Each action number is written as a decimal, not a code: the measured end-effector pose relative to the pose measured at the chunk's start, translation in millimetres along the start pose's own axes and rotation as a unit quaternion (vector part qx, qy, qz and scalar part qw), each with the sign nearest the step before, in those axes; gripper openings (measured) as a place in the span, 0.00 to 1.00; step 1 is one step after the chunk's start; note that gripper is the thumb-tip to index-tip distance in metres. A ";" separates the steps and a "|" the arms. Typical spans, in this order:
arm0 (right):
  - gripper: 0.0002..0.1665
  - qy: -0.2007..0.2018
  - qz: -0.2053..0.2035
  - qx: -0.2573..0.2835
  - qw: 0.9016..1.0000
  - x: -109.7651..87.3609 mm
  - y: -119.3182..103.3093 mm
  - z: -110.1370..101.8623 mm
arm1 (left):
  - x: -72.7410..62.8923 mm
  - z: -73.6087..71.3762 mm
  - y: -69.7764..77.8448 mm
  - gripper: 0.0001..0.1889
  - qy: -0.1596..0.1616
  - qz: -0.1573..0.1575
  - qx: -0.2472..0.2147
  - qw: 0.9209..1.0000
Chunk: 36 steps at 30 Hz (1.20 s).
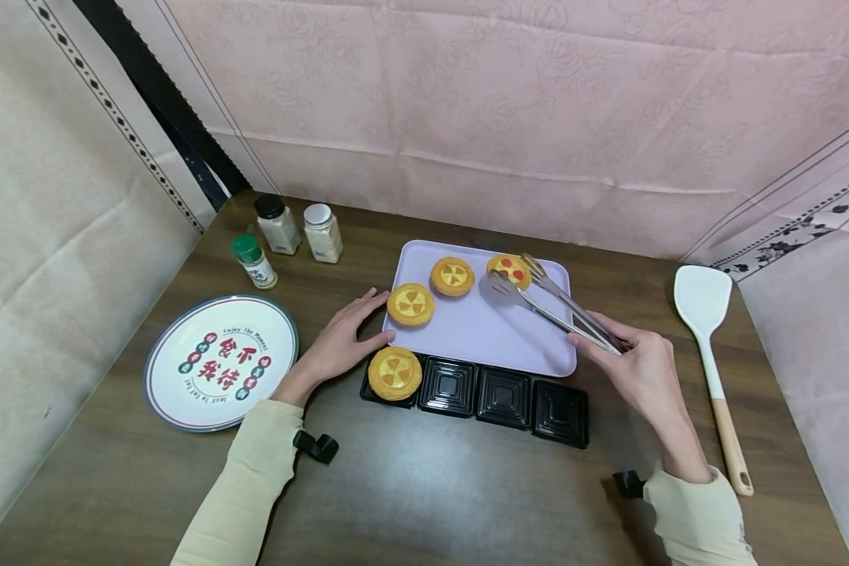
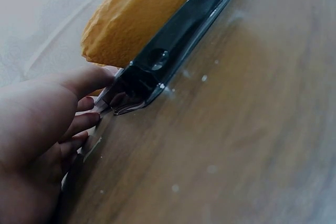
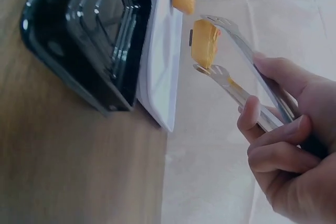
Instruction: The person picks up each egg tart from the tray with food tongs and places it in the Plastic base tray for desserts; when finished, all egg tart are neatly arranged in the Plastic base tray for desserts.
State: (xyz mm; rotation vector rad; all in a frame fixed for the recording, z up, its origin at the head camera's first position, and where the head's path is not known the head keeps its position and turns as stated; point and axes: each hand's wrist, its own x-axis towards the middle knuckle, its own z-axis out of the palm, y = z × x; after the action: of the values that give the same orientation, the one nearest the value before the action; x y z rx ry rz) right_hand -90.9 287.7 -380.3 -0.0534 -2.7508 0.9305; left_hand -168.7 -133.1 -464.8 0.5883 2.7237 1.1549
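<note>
My right hand (image 1: 640, 365) grips metal tongs (image 1: 566, 303) near their joined end, fingers curled round them. The tong tips lie on either side of a small tart with red pieces on top (image 1: 511, 270), above the far side of the lilac tray (image 1: 488, 330). Whether the tips press on it I cannot tell. My left hand (image 1: 339, 338) rests at the tray's left edge with fingers extended, holding nothing. Two yellow-topped tarts (image 1: 453, 277) sit on the tray. Another tart (image 1: 395, 373) lies in the left compartment of a black plastic tray (image 1: 504, 399).
A white plate with red characters (image 1: 219, 362) lies at left. Behind it stand a green-capped bottle (image 1: 255, 262), a black-capped jar (image 1: 278, 226) and a white-capped jar (image 1: 323, 233). A white spatula with a wooden handle (image 1: 703, 306) lies at right. Cloth hangs behind the table.
</note>
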 end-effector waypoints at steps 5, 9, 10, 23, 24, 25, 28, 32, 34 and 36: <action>0.28 -0.005 -0.025 0.022 0.999 -5.3 -1.3 -9.8 | 0.1 0.2 -0.5 0.35 0.000 -0.004 0.000 1.000; 0.27 -0.026 -0.073 0.056 0.995 -15.6 -0.6 -15.7 | -0.1 0.3 -0.9 0.35 -0.002 -0.006 0.000 1.000; 0.27 -0.036 -0.084 0.063 0.994 -18.9 -0.6 -16.6 | -0.1 0.3 -0.9 0.36 -0.003 -0.006 0.000 1.000; 0.29 -0.148 -0.221 0.101 0.959 -53.6 -4.4 -7.8 | 0.3 -0.6 -1.5 0.35 0.002 0.004 -0.003 1.000; 0.29 -0.154 -0.221 0.104 0.957 -54.3 -4.6 -6.9 | 0.3 -0.7 -1.7 0.35 0.002 0.004 -0.004 1.000; 0.29 -0.157 -0.222 0.103 0.957 -54.7 -4.6 -6.1 | 0.4 -0.7 -2.0 0.35 0.002 0.004 -0.003 1.000; 0.29 -0.165 -0.223 0.108 0.955 -55.7 -4.7 -3.9 | 0.5 -0.6 -2.8 0.36 0.001 0.004 -0.005 1.000; 0.28 -0.170 -0.220 0.111 0.954 -56.6 -4.3 -2.0 | 0.6 0.0 -3.7 0.36 -0.001 0.004 -0.006 1.000; 0.28 -0.171 -0.218 0.110 0.955 -56.8 -3.9 -1.6 | 0.6 0.1 -4.0 0.36 -0.001 0.004 -0.006 1.000; 0.28 -0.170 -0.218 0.108 0.955 -56.9 -3.5 -1.2 | 0.6 0.0 -3.8 0.36 -0.001 0.003 -0.007 1.000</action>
State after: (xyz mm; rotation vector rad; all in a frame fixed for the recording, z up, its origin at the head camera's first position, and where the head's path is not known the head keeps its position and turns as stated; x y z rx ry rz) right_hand -35.2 279.4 -389.3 0.7874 -2.7468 1.1845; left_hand -170.4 -135.2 -467.5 0.5961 2.7112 1.1726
